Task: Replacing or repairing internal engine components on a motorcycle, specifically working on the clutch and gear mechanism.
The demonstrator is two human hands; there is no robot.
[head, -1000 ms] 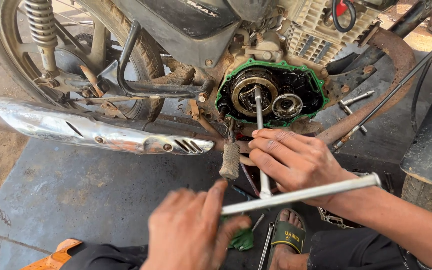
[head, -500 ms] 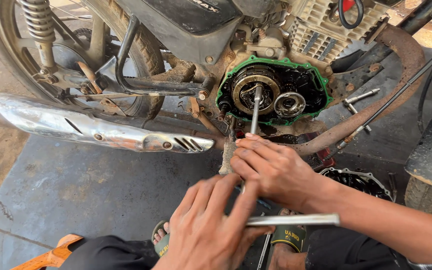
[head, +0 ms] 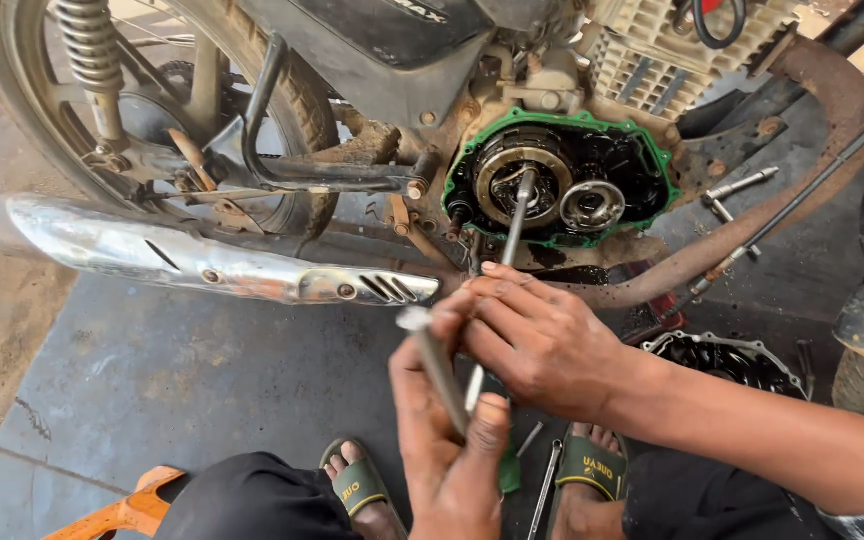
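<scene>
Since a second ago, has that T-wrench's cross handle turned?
Yes. The cross handle has swung from lying level to pointing up toward the chrome exhaust.

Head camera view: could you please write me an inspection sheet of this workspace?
Surface: grey concrete slab, stained, sandy ground at its left edge.
Job's things: T-handle wrench, shaft seated on the clutch hub inside the open green-gasketed engine case.
Clutter: removed engine cover lying on the slab; loose bolts; a spanner between the sandalled feet.
Grippers: left hand grips the wrench's crossbar; right hand wraps the shaft.
Cables: black cable crossing the rusty exhaust pipe.
Surroundings: chrome silencer, rear wheel, orange stool.
</scene>
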